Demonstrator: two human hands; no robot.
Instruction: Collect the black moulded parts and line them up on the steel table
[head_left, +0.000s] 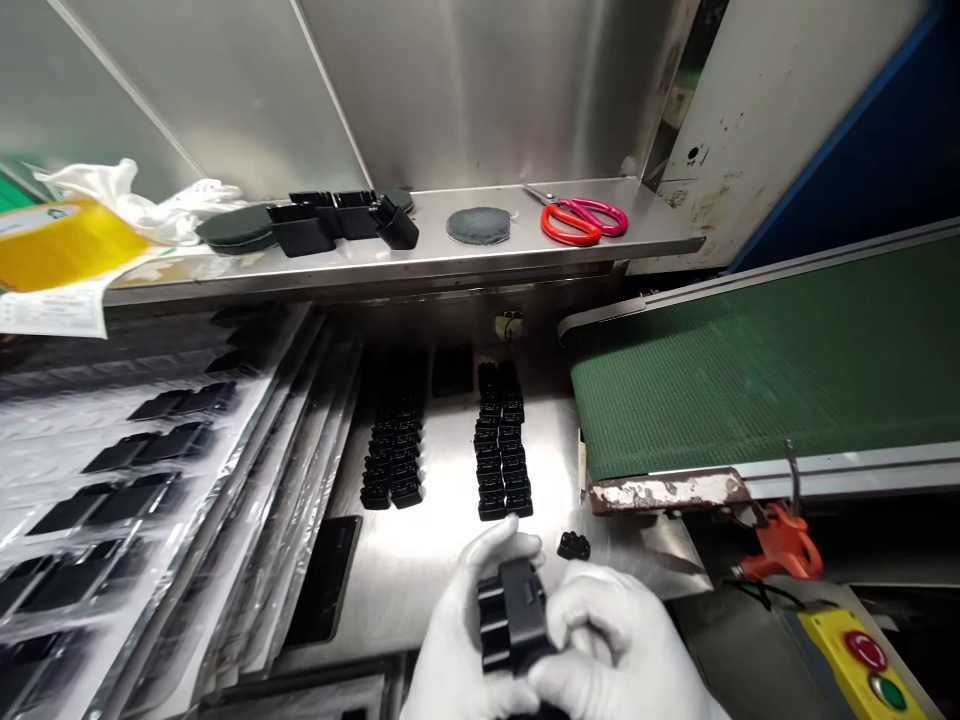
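Note:
Both my hands wear white gloves and meet low in the view over the steel bench. My left hand and my right hand are both closed round one black plastic part, held between them. A small loose black piece lies on the bench just beyond my right hand. Two rows of black parts are lined up further back on the bench.
A stack of clear trays with black parts lies at the left. A green conveyor belt runs at the right. The shelf behind carries red scissors, black parts, a round pad, white cloth and yellow tape. A yellow button box sits at lower right.

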